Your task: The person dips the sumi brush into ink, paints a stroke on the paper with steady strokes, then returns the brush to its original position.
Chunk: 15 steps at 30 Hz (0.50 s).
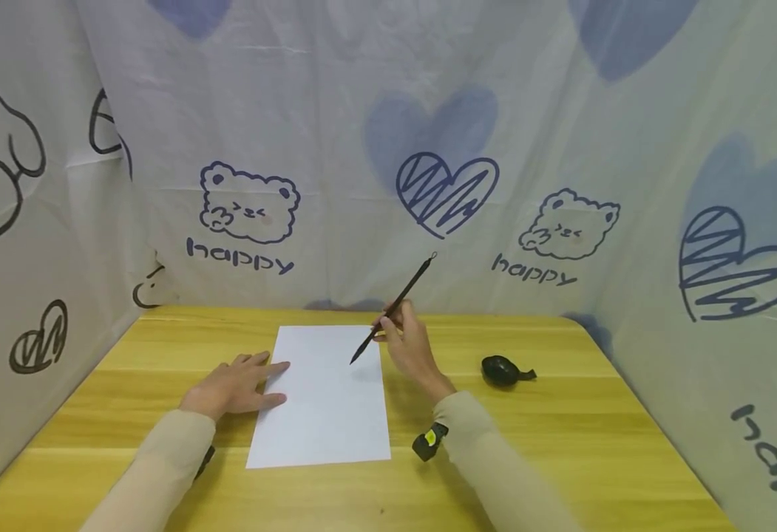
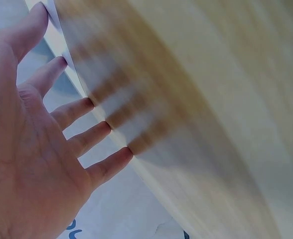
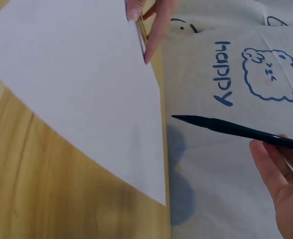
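Note:
A blank white sheet of paper (image 1: 327, 391) lies flat on the wooden table (image 1: 561, 443). My left hand (image 1: 238, 384) rests flat at the sheet's left edge, fingers straight and touching the paper; the left wrist view shows the open palm (image 2: 32, 149) against the table. My right hand (image 1: 409, 343) pinches a black brush pen (image 1: 393, 307), tilted with its dark tip (image 1: 353, 360) just above the sheet's upper right part. In the right wrist view the brush pen (image 3: 231, 128) points left, hovering off the paper (image 3: 81, 94).
A small black ink dish (image 1: 503, 369) sits on the table to the right of my right hand. White fabric printed with bears and hearts (image 1: 388, 148) walls in the table on three sides. A black wrist camera (image 1: 430, 441) hangs under my right sleeve.

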Motion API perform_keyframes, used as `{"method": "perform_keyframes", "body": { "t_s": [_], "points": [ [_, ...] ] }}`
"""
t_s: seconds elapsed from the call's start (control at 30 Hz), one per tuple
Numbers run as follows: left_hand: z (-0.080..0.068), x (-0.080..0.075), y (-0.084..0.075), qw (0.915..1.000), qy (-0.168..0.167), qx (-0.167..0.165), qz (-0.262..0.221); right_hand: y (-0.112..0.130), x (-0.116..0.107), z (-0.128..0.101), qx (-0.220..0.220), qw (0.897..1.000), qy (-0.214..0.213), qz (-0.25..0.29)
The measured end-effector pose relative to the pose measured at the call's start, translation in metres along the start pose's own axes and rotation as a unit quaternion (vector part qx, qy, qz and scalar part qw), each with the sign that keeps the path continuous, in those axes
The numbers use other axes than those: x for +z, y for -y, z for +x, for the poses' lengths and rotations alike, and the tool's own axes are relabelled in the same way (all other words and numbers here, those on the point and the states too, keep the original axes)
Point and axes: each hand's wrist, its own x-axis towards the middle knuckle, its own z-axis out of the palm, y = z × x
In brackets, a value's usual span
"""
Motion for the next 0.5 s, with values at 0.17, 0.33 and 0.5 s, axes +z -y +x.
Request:
{"method": "perform_keyframes", "body": {
  "t_s": [0.17,0.33,0.5],
  "points": [
    [0.001,0.002,0.000,1.0000,-0.003,0.002,0.003,0.002,0.017,0.001,0.001,1.000,0.008,-0.001],
    [0.003,0.003,0.000,1.0000,-0.004,0.000,0.005,0.003,0.031,0.002,0.004,1.000,0.026,-0.005],
    [0.003,0.003,0.001,0.9999,-0.002,-0.008,0.008,0.002,0.045,0.002,0.001,0.999,0.041,-0.014]
  ]
}}
